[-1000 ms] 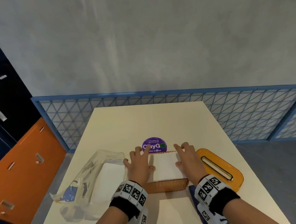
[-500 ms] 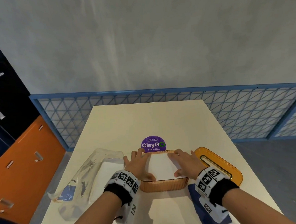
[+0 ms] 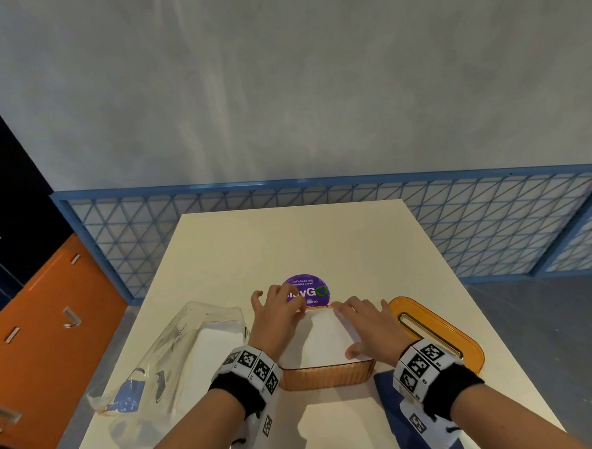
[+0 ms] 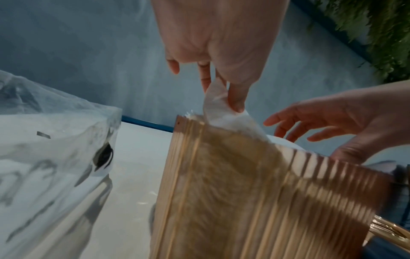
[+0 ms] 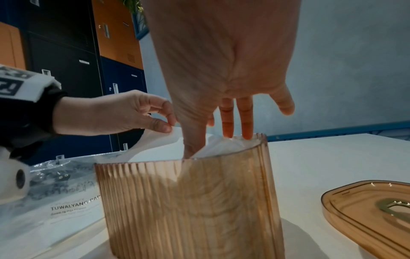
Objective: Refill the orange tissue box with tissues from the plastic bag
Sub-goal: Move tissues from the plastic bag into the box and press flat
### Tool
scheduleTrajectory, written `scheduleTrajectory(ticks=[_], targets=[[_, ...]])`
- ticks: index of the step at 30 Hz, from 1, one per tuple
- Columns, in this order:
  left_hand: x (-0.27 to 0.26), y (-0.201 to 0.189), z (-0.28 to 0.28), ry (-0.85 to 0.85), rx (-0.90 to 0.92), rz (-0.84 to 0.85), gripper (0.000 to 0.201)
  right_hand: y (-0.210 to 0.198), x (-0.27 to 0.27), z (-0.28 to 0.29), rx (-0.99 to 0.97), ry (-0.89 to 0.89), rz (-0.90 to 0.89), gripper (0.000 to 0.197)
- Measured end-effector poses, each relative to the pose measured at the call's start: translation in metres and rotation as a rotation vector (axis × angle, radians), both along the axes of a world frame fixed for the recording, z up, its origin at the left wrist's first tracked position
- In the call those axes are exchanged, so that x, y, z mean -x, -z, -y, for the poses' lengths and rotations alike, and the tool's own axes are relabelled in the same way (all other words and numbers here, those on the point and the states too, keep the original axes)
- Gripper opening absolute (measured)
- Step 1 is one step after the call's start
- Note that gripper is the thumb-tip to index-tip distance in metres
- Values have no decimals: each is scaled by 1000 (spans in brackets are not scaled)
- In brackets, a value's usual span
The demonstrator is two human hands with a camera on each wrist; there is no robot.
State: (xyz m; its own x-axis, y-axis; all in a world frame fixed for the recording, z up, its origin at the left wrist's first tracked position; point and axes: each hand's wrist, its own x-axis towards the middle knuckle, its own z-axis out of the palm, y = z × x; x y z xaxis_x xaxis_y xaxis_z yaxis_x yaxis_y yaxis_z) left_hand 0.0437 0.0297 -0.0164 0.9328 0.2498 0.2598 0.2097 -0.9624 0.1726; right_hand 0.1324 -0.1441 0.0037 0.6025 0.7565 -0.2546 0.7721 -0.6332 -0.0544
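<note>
Nearest the person, the ribbed, translucent orange tissue box (image 3: 326, 375) stands open on the cream desk (image 3: 288, 242), a white stack of tissues (image 3: 323, 343) seated inside it up to the rim. The left hand (image 3: 275, 319) has its grip pinched on the top tissue sheet (image 4: 218, 105), thumb and fingertip lifting one corner above the box's wall. The right hand (image 3: 370, 328) has a loose, open grip, fingers straight and pressing down on the stack at the far side.

To the left, just beside the box, lies the clear, crumpled plastic bag (image 3: 164, 361) with more white tissues showing through. To the right lies the flat orange lid with a gold-edged slot (image 3: 434, 333), off the box.

The likely risks: the thin sheet could tear if pulled sharply against the pressing hand, or several sheets could drag up together and bunch, so the lid would not seat flat.

Farther along the desk sits a round purple sticker (image 3: 310, 292). Beyond are a blue lattice railing (image 3: 459, 222), a grey wall, and orange and dark lockers (image 3: 35, 323) at left.
</note>
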Motion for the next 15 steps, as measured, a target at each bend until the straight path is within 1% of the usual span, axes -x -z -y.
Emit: scheduleTrajectory(ticks=[2,5,7,9,10,11,12,14,15], targets=[[3,3,-1,24,-35,74,34,0,-3,-1,-10,-2,-16,90],[7,4,-1,49,-43,140,34,0,-7,-2,-27,-2,-52,90],[8,6,-1,45,-44,139,32,-1,-9,-1,-33,-5,-53,87],[8,8,-1,32,-24,111,30,-3,-10,-2,-43,-8,-50,83],[8,8,-1,25,1,86,26,-3,-9,-2,-46,-8,-51,82],[8,6,1,15,38,40,19,-4,-9,-3,-46,-5,-55,82],[7,5,2,-10,65,-44,19,-4,-10,-3,-44,-1,-60,82],[4,9,0,-60,41,-156,33,-4,-10,-4,-33,6,-73,85],[2,10,0,-74,46,-194,37,-4,-10,-4,-24,5,-74,86]])
